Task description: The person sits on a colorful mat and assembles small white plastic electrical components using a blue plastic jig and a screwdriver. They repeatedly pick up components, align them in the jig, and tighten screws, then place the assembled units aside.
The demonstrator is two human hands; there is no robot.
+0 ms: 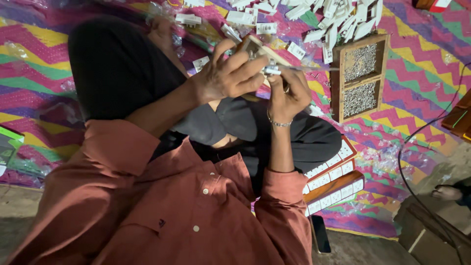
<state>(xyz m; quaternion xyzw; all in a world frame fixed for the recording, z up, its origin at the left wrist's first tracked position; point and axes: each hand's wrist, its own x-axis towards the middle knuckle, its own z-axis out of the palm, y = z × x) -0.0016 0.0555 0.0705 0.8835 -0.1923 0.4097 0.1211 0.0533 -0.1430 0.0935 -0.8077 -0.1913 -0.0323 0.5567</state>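
Above the lap, left hand [228, 76] grips a wooden board [255, 47] while right hand [287, 93] pinches a screwdriver [304, 69] at its white socket [271, 68]; finished boards [333, 184] lie stacked beside, loose sockets [333, 19] remain.

White glossy plastic switch part [271, 69], wooden screw tray [337, 83], woven matt mat [422, 54].

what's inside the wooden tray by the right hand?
The wooden tray has two compartments, both filled with small silvery metal pieces, probably screws; too small to tell. Its bottom is covered by them. White plastic switch parts lie beyond it on the zigzag mat.
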